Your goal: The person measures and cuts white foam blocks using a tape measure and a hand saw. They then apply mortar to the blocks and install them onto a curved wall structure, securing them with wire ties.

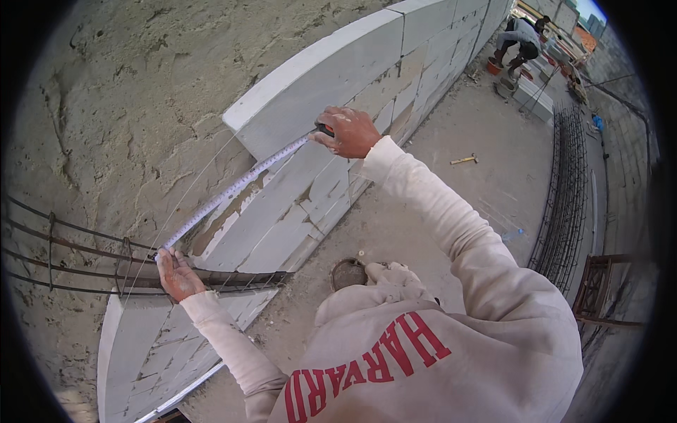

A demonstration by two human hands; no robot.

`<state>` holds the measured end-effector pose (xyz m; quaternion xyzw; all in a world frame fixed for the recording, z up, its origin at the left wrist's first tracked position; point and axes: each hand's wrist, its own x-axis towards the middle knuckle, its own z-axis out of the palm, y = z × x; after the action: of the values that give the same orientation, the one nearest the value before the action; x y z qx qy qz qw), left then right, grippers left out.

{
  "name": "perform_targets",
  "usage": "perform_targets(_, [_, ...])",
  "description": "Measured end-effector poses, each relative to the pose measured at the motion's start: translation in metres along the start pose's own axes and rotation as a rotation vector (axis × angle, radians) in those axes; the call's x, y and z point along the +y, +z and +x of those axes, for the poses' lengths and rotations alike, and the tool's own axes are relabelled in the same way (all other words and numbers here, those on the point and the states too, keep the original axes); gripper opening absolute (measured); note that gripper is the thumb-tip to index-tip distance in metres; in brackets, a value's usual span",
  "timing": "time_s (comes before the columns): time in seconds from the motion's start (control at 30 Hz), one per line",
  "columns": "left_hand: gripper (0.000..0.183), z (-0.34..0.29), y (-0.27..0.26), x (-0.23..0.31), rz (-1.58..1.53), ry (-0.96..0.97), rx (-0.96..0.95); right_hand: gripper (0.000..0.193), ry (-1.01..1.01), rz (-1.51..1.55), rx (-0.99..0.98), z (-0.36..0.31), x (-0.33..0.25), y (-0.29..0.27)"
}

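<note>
A white tape measure (243,182) is stretched slantwise between my two hands. My right hand (348,132) is closed around its dark case, which has an orange patch, at the face of the white block wall (331,67). The tape's free end is pinched in the fingers of my left hand (179,276), beside the upright steel rebar cage (88,250). The blade runs across the stepped end of the block wall, over an opening between the upper blocks and the cage. My left fingertips are close to a thin string line; whether they touch it I cannot tell.
A hammer (464,160) and a round bucket (348,273) are on the concrete floor. Bundled rebar cages (564,204) lie along the right. Far off, another person (520,41) bends over near an orange bucket (494,66). A rough plastered wall (155,77) rises at left.
</note>
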<state>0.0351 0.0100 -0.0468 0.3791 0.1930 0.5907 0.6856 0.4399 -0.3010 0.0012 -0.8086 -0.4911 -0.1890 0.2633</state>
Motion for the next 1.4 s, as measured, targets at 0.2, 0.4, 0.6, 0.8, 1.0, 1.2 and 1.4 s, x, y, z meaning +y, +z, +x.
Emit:
perform_targets(0.2, [0.021,-0.108,-0.026,-0.034,0.431,-0.31,-0.025,0.057,0.401,0.346,-0.9,-0.218,0.043,-0.002])
perform_targets(0.4, [0.015,-0.196,0.013,-0.096,0.547,-0.684,-0.187,0.045,0.946,0.543,-1.045,-0.41,0.027,-0.093])
perform_targets(0.6, [0.016,-0.276,0.11,-0.175,0.681,-0.915,-0.641,0.041,1.087,0.547,-0.765,-0.523,0.03,-0.106])
perform_targets(0.8, [0.02,-0.426,0.231,-0.264,0.958,-0.997,-1.049,0.049,1.226,0.728,-0.437,-0.519,0.073,-0.091])
perform_targets(1.0, [0.039,-0.522,0.297,-0.343,1.147,-1.258,-1.513,0.061,1.46,0.768,-0.058,-0.559,0.101,-0.12])
perform_targets(1.2, [0.056,-0.618,0.356,-0.376,1.026,-1.583,-1.588,0.07,1.692,0.621,0.446,-0.583,0.138,-0.166])
perform_targets(1.4, [0.058,-0.71,0.382,-0.441,0.736,-2.113,-1.634,0.068,1.894,0.671,0.718,-0.603,0.166,-0.203])
